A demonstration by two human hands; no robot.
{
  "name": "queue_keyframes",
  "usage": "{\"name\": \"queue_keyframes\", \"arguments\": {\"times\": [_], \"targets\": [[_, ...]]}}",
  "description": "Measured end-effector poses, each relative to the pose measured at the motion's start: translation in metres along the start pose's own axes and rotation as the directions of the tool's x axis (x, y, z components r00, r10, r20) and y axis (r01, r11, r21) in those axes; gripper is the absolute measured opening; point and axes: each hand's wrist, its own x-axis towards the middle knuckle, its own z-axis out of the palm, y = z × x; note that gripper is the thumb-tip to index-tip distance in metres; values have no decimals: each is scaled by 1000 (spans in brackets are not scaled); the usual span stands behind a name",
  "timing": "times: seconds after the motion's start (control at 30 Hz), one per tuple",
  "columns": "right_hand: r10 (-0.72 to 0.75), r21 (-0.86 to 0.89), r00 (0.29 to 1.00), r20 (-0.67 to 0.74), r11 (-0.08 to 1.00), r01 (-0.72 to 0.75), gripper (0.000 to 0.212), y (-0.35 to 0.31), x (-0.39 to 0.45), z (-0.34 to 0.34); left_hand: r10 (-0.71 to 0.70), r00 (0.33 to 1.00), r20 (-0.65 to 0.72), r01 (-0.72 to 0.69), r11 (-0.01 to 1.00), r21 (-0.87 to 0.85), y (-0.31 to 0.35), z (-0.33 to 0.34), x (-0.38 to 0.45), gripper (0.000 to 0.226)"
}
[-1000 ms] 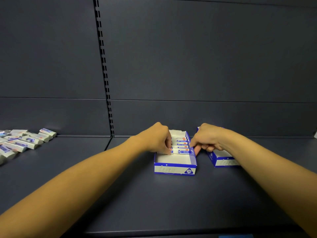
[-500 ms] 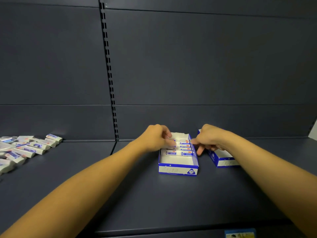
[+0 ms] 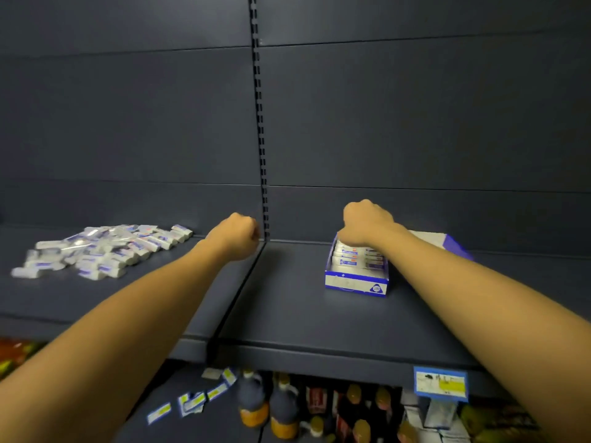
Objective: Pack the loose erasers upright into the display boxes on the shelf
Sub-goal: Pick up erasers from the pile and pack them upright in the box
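Dark slotted back panel (image 3: 415,123), dim light

Eraser pile (image 3: 102,251) left on shelf (image 3: 303,321); display box (image 3: 356,279) right.

the left hand (image 3: 236,236) shows only its back, so its curled fingers and anything in them are hidden. the right hand (image 3: 364,223) covers the far end of the display box (image 3: 355,282), hiding its fingertips and the rearmost erasers in the box (image 3: 356,260). the second box (image 3: 447,243) lies mostly behind the right forearm. the pile of loose erasers (image 3: 105,252) is smeared with blur, its print unreadable. the price label (image 3: 440,383) and the bottles (image 3: 271,407) below are blurred, the bottles cut off by the bottom edge.
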Motion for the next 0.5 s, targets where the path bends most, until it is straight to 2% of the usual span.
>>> {"name": "queue_keyframes", "arguments": {"times": [0.13,0.23,0.37,0.5], "targets": [[-140,-69,989,35,987,142,20,-40,-19,6,-134,990,-47,136,989,49,-21,-12,-56,22],[-197,-53,978,75,978,201,17,-69,-29,12,-163,983,-79,167,985,40,-37,-18,-96,29],[-259,-19,959,117,965,263,4,-103,-40,22,-237,969,-70,241,968,63,-63,-32,-144,17],[-301,-5,943,141,952,305,15,-138,-45,28,-330,941,-76,335,939,78,-102,-42,-173,25]]}}
